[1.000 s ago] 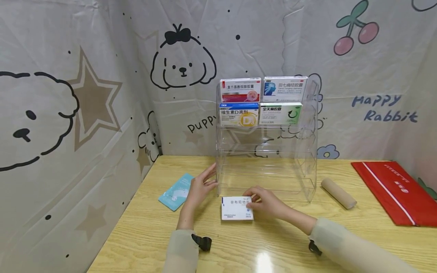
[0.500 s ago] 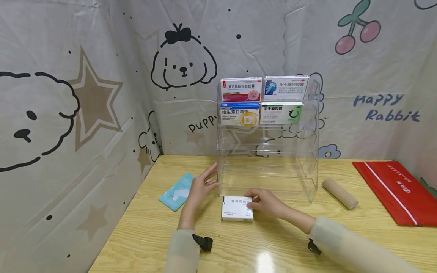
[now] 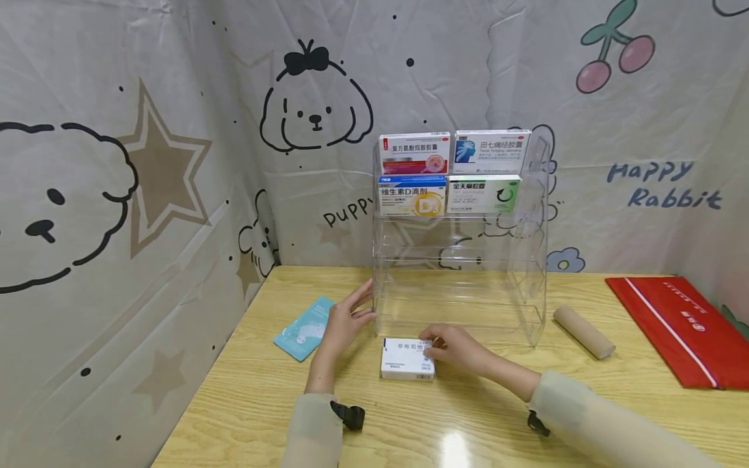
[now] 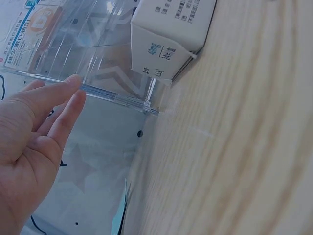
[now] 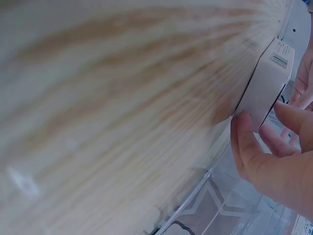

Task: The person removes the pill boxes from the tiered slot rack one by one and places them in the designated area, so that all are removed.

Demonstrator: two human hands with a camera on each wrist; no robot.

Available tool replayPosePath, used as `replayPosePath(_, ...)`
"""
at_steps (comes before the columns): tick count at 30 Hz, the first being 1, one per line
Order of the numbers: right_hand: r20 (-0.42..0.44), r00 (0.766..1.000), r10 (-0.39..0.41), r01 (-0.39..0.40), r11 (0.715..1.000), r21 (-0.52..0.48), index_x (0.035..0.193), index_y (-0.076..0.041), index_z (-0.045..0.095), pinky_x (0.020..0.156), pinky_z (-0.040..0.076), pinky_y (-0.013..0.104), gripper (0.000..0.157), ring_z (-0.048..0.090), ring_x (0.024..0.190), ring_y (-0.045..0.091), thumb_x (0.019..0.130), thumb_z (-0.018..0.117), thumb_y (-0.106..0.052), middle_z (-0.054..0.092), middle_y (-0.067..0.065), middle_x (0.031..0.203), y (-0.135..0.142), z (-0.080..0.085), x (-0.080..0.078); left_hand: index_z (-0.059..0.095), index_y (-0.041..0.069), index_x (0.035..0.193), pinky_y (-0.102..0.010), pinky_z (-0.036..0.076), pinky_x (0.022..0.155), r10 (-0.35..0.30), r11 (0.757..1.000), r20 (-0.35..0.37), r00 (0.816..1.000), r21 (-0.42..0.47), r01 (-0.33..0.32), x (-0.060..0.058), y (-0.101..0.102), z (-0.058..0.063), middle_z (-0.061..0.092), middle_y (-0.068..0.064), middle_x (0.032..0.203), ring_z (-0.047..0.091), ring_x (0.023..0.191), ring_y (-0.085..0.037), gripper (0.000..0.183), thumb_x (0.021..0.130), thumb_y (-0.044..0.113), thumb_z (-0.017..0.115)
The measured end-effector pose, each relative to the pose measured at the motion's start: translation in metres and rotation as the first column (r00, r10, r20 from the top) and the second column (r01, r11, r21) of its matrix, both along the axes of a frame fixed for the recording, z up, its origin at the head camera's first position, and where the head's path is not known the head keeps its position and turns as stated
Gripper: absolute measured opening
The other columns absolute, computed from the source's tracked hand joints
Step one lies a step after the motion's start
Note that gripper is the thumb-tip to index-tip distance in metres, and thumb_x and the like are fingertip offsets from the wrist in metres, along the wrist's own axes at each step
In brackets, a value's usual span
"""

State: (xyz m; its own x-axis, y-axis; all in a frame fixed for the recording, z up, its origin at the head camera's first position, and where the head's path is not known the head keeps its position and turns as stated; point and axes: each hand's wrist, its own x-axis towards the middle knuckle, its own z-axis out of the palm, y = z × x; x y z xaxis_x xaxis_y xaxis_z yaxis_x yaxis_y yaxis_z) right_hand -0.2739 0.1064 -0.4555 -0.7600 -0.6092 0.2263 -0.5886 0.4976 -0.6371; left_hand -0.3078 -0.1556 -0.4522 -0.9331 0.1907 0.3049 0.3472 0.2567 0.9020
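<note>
My right hand (image 3: 459, 350) pinches the right end of a white medicine box (image 3: 402, 364), printed face up, low over the table in front of a clear acrylic display rack (image 3: 456, 311). In the right wrist view, thumb and fingers grip opposite faces of the box (image 5: 261, 90) at one end. My left hand (image 3: 342, 326) is at the rack's left side, its fingertips right at the clear edge. From the left wrist view, its extended fingers (image 4: 66, 120) rest against that edge, with the box's end panel (image 4: 159, 56) beyond.
The rack's upper tiers hold a red-and-white box (image 3: 415, 153), a blue-and-white box (image 3: 493, 151), a vitamin D box (image 3: 412, 196) and a green-and-white box (image 3: 483, 194). A teal packet (image 3: 303, 329) lies left; a cardboard tube (image 3: 583, 332) and red folder (image 3: 681, 328) lie right.
The white medicine box has tipped slightly, so more of its front side panel shows now. The right hand keeps its pinch and has sunk a little; the left hand stays at the rack.
</note>
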Motion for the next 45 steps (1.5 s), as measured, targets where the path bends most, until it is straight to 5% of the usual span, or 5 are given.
replayPosePath(15,0.084,0.989,-0.12,0.116,0.992,0.046,0.114,0.003,0.066,0.074,0.06,0.023,0.028,0.068,0.091,0.023,0.092,0.067,-0.014,0.07,0.018,0.109,-0.001,0.003,0.002,0.045,0.01,0.147,-0.03,0.058,0.098,0.003,1.0,0.011,1.0,0.018,-0.004,0.0,0.0,-0.001,0.05,-0.019,0.146,0.054,0.131,-0.036,0.069,0.084,-0.012,0.066)
replayPosePath(22,0.02,0.991,-0.135,0.135,0.991,-0.014,0.113,0.003,0.066,0.073,0.06,0.022,0.027,0.068,0.089,0.023,0.092,0.067,-0.013,0.069,0.02,0.107,0.008,0.011,0.001,0.045,0.012,0.147,-0.028,0.058,0.098,0.006,1.0,0.016,1.0,0.011,-0.006,-0.001,0.0,-0.002,0.05,-0.018,0.147,0.054,0.131,-0.036,0.07,0.084,-0.012,0.066)
replayPosePath(37,-0.175,0.951,-0.256,0.223,0.956,-0.191,0.113,-0.002,0.067,0.078,0.064,0.024,0.024,0.069,0.091,0.024,0.09,0.07,-0.01,0.069,0.013,0.106,0.031,0.061,-0.021,0.045,0.016,0.148,-0.024,0.057,0.098,0.01,1.0,0.051,0.999,0.001,-0.01,0.001,-0.002,0.001,0.05,-0.015,0.148,0.054,0.132,-0.033,0.071,0.085,-0.01,0.066)
replayPosePath(45,-0.251,0.909,-0.333,0.265,0.926,-0.268,0.116,0.001,0.064,0.079,0.057,0.009,0.027,0.067,0.091,0.026,0.09,0.069,-0.007,0.067,0.015,0.107,0.049,0.092,-0.034,0.045,0.015,0.147,-0.023,0.058,0.097,0.011,1.0,0.034,0.999,0.002,-0.011,0.001,-0.001,-0.001,0.05,-0.015,0.147,0.054,0.131,-0.033,0.07,0.085,-0.01,0.067)
